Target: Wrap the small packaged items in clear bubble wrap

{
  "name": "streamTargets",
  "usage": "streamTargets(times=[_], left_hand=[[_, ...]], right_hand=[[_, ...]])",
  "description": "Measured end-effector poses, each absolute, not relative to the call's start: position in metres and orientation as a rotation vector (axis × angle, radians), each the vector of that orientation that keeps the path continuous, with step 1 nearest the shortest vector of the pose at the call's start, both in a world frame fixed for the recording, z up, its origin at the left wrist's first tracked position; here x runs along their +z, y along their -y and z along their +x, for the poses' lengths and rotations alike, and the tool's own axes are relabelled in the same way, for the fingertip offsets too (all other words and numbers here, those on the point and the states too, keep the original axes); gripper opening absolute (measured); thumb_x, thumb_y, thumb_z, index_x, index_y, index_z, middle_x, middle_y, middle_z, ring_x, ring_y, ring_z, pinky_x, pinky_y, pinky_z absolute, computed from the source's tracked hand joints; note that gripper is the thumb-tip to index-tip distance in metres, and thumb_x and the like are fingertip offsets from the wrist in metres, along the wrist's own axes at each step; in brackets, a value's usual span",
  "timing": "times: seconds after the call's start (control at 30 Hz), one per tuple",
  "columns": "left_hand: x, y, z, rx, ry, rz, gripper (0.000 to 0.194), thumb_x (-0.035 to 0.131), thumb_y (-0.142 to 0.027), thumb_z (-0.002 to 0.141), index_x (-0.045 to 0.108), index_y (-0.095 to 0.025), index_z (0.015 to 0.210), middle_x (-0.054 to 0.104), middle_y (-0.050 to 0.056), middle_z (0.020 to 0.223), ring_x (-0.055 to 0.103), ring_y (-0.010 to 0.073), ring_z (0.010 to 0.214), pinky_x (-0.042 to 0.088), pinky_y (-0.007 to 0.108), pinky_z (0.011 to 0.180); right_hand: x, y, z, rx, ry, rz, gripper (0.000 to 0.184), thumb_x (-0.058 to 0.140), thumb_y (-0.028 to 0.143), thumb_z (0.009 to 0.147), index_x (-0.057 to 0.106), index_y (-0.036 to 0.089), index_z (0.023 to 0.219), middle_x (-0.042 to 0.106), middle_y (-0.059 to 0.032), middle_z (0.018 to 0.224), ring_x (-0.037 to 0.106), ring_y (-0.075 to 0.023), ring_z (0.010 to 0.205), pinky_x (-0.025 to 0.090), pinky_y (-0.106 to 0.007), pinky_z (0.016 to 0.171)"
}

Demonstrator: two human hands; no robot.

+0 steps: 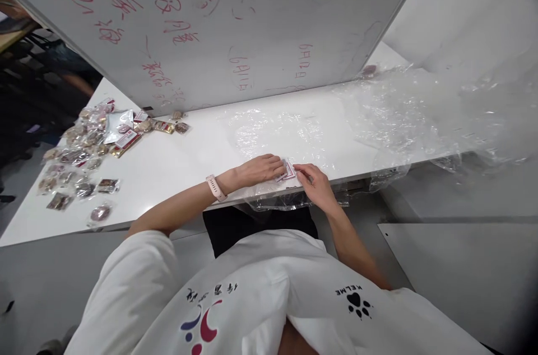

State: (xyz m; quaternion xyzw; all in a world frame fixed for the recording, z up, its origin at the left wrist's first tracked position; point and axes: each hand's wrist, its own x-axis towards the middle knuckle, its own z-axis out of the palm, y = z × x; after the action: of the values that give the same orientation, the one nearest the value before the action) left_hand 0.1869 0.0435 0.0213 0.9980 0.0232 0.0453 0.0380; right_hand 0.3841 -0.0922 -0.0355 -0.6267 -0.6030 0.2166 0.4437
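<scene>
My left hand (263, 169) and my right hand (313, 182) meet over a small white card with red lines (287, 172) near the front edge of the white table (176, 167). Both hands pinch the card, which lies on or inside a thin clear plastic bag (273, 190) spread under my fingers. A pink watch (216, 187) is on my left wrist.
Several small packaged items in clear wrappers (90, 145) lie scattered at the table's left end. A large heap of crumpled clear plastic (420, 108) covers the right side. A whiteboard with red writing (202, 19) stands along the table's back. A person sits at far left (71, 72).
</scene>
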Motion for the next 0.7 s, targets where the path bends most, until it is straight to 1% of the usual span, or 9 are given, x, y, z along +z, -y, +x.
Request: streamTargets(times=[0.13, 0.3, 0.4, 0.47, 0.57, 0.63, 0.7], left_hand=[[0.029, -0.049, 0.206, 0.116, -0.010, 3.054, 0.025, 0.039, -0.008, 0.099, 0.055, -0.015, 0.115, 0.068, 0.013, 0.108, 0.061, 0.0206, 0.099, 0.044, 0.035, 0.088], [0.034, -0.044, 0.225, 0.015, 0.018, 2.992, 0.022, 0.048, -0.003, 0.093, 0.060, -0.016, 0.106, 0.070, 0.010, 0.103, 0.062, 0.0186, 0.095, 0.044, 0.031, 0.085], [0.041, -0.044, 0.231, -0.093, 0.019, 3.013, 0.024, 0.049, 0.003, 0.089, 0.062, -0.015, 0.097, 0.070, 0.009, 0.096, 0.063, 0.0177, 0.087, 0.044, 0.030, 0.080], [0.045, -0.045, 0.234, -0.141, 0.011, 3.029, 0.027, 0.047, 0.006, 0.087, 0.063, -0.015, 0.094, 0.070, 0.008, 0.090, 0.063, 0.0176, 0.082, 0.043, 0.030, 0.078], [0.043, -0.046, 0.238, -0.177, 0.016, 3.015, 0.031, 0.048, 0.008, 0.085, 0.064, -0.015, 0.099, 0.071, 0.009, 0.093, 0.063, 0.0186, 0.084, 0.043, 0.030, 0.078], [0.040, -0.046, 0.242, -0.208, 0.019, 3.004, 0.034, 0.049, 0.008, 0.085, 0.064, -0.016, 0.104, 0.071, 0.010, 0.097, 0.062, 0.0193, 0.086, 0.043, 0.030, 0.077], [0.038, -0.047, 0.244, -0.248, 0.006, 3.005, 0.033, 0.051, 0.006, 0.084, 0.064, -0.016, 0.104, 0.070, 0.011, 0.097, 0.062, 0.0201, 0.085, 0.042, 0.031, 0.075]], right_hand=[[-0.039, 0.091, 0.386, 0.531, 1.457, -1.548, 0.029, 0.046, 0.031, 0.098, 0.067, 0.023, 0.116, 0.069, -0.0082, 0.115, 0.063, -0.0221, 0.109, 0.049, -0.039, 0.095], [-0.043, 0.089, 0.387, 0.530, 1.348, -1.561, 0.033, 0.044, 0.031, 0.099, 0.065, 0.022, 0.122, 0.066, -0.0103, 0.123, 0.064, -0.0214, 0.110, 0.050, -0.039, 0.098], [-0.042, 0.089, 0.387, 0.524, 1.362, -1.556, 0.032, 0.045, 0.031, 0.099, 0.066, 0.021, 0.120, 0.068, -0.0100, 0.120, 0.064, -0.0214, 0.110, 0.049, -0.039, 0.098], [-0.041, 0.090, 0.387, 0.517, 1.381, -1.556, 0.031, 0.046, 0.032, 0.098, 0.067, 0.021, 0.118, 0.068, -0.0097, 0.118, 0.064, -0.0215, 0.109, 0.050, -0.038, 0.096], [-0.040, 0.091, 0.387, 0.520, 1.390, -1.562, 0.032, 0.046, 0.033, 0.098, 0.067, 0.021, 0.119, 0.068, -0.0099, 0.118, 0.064, -0.0212, 0.105, 0.051, -0.037, 0.092], [-0.039, 0.091, 0.386, 0.519, 1.390, -1.560, 0.032, 0.047, 0.034, 0.098, 0.067, 0.021, 0.119, 0.068, -0.0100, 0.117, 0.064, -0.0215, 0.105, 0.051, -0.038, 0.092], [-0.038, 0.091, 0.386, 0.519, 1.389, -1.561, 0.032, 0.047, 0.035, 0.098, 0.067, 0.022, 0.119, 0.068, -0.0100, 0.117, 0.063, -0.0220, 0.105, 0.051, -0.038, 0.092]])
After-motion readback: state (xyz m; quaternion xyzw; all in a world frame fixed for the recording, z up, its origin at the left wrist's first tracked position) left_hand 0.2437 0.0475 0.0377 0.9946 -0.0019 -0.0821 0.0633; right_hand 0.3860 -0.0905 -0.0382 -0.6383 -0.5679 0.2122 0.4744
